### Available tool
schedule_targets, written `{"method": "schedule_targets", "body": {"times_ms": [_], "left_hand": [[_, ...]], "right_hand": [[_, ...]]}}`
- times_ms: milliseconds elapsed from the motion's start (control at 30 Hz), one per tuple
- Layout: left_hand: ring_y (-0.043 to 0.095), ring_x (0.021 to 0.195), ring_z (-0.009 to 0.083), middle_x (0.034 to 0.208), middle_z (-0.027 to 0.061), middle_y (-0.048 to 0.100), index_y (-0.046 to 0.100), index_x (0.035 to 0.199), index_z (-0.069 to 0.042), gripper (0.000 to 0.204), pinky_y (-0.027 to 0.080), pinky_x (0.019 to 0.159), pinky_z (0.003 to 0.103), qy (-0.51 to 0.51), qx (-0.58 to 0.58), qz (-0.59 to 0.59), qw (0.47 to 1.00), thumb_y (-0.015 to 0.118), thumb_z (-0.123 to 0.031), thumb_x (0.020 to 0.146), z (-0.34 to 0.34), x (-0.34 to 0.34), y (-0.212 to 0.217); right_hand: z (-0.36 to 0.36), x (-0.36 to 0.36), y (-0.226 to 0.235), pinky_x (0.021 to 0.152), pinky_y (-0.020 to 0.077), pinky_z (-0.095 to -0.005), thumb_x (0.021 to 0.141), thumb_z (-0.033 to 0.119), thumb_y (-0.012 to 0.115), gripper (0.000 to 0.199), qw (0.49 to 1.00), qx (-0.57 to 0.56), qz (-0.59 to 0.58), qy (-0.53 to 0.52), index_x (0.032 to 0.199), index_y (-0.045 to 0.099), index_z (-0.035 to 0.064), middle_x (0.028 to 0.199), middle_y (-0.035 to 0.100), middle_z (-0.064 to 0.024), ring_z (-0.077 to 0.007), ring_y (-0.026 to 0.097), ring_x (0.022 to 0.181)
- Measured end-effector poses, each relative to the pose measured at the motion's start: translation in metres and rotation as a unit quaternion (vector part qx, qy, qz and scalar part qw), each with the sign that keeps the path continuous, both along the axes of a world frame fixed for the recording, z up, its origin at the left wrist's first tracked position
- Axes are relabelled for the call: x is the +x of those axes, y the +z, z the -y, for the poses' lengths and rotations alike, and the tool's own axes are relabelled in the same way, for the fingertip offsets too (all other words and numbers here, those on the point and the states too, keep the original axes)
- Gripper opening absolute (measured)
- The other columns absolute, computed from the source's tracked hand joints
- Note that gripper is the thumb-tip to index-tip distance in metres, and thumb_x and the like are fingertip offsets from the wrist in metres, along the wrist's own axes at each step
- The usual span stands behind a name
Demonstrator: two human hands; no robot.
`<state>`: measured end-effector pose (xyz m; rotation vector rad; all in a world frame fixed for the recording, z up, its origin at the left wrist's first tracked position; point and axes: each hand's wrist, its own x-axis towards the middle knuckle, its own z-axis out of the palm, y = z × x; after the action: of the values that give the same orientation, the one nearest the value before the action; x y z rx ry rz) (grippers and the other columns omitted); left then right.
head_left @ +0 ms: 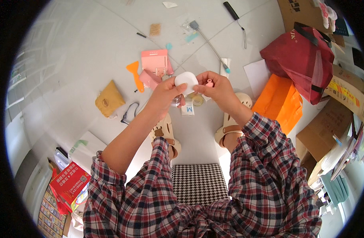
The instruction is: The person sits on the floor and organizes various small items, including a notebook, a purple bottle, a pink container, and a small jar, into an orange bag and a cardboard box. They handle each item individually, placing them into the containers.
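Both my hands are raised in front of me around a small white case (pixel 186 82) with rounded corners. My left hand (pixel 165 93) grips its left side, thumb on the face. Below that thumb, the same hand also seems to hold a clear, round thing (pixel 176 101), partly hidden by the fingers. My right hand (pixel 219 88) pinches the case's right edge with its thumb. A small pink piece (pixel 209 83) shows between its curled fingers; its kind cannot be made out. Beneath the hands are a roll of tape (pixel 197 99) and a white packet (pixel 188 110).
On the tiled floor lie a pink box (pixel 154 58), an orange scraper (pixel 136 77), a tan pouch (pixel 109 99) and a long grey rod (pixel 209 45). At right stand a maroon bag (pixel 297 59), an orange bag (pixel 275 103) and cardboard boxes (pixel 323 129). Cream clogs (pixel 162 129) are on my feet.
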<state>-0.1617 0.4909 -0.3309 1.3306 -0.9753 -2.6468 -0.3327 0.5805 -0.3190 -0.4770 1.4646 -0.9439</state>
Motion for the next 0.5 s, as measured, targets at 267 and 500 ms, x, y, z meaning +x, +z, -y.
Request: {"method": "schedule_targets", "body": {"times_ms": [267, 500], "left_hand": [[0.053, 0.057, 0.0112, 0.085, 0.0039, 0.058, 0.055, 0.106, -0.003, 0.023, 0.039, 0.051, 0.025, 0.057, -0.008, -0.003, 0.998, 0.057, -0.019, 0.089, -0.012, -0.004, 0.003], [0.051, 0.055, 0.012, 0.088, 0.0062, 0.06, 0.055, 0.103, -0.002, 0.022, 0.039, 0.05, 0.026, 0.092, 0.014, -0.006, 0.996, 0.056, -0.019, 0.09, -0.017, -0.003, 0.005]], "right_hand": [[-0.002, 0.003, 0.008, 0.053, 0.038, -0.0181, 0.084, 0.017, 0.065, 0.021, 0.993, 0.032, -0.101, 0.05, 0.094, 0.061, -0.0013, 0.073, 0.059, 0.0007, -0.0032, 0.048, 0.063], [-0.002, 0.003, 0.007, 0.056, 0.0433, -0.0216, 0.085, 0.021, 0.062, 0.024, 0.991, 0.029, -0.104, 0.078, 0.089, 0.061, -0.0032, 0.075, 0.066, -0.0068, -0.0072, 0.056, 0.065]]}}
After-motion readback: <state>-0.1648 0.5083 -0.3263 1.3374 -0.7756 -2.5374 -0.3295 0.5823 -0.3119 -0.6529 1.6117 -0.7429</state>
